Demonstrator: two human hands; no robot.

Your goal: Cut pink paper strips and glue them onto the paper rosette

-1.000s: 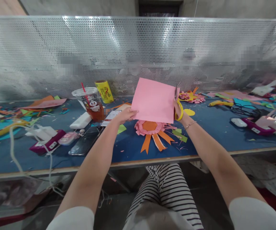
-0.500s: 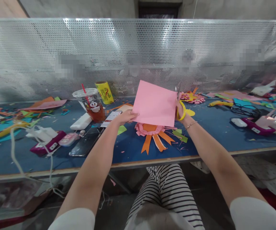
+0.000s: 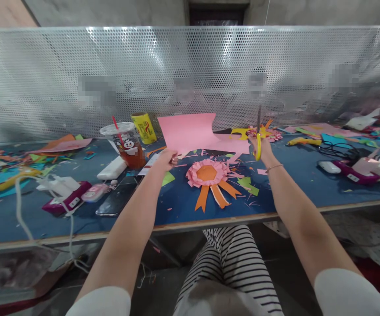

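Note:
In my left hand [image 3: 169, 159] the fingers are closed on the lower left part of a pink paper sheet [image 3: 188, 131]. The sheet is raised above the table and bends, its right part reaching low toward my right hand [image 3: 262, 148]. That hand grips scissors [image 3: 258, 145] with yellow handles, blades pointing up. Whether its fingertips also touch the sheet's right edge I cannot tell. Below the sheet lies a paper rosette [image 3: 206, 174] with pink pleats, an orange centre and orange ribbon tails.
On the blue table [image 3: 179, 215] to the left are a drink cup [image 3: 131, 151], a phone [image 3: 119, 197], a white power bank [image 3: 112, 168] and a purple power strip [image 3: 66, 202]. A yellow packet [image 3: 144, 128] stands behind. A perforated metal screen [image 3: 127, 66] closes the back. Paper scraps [image 3: 248, 186] lie about.
The pink sheet has shifted left and gone from flat and upright to bent, uncovering the rosette. My right hand has moved right with the scissors.

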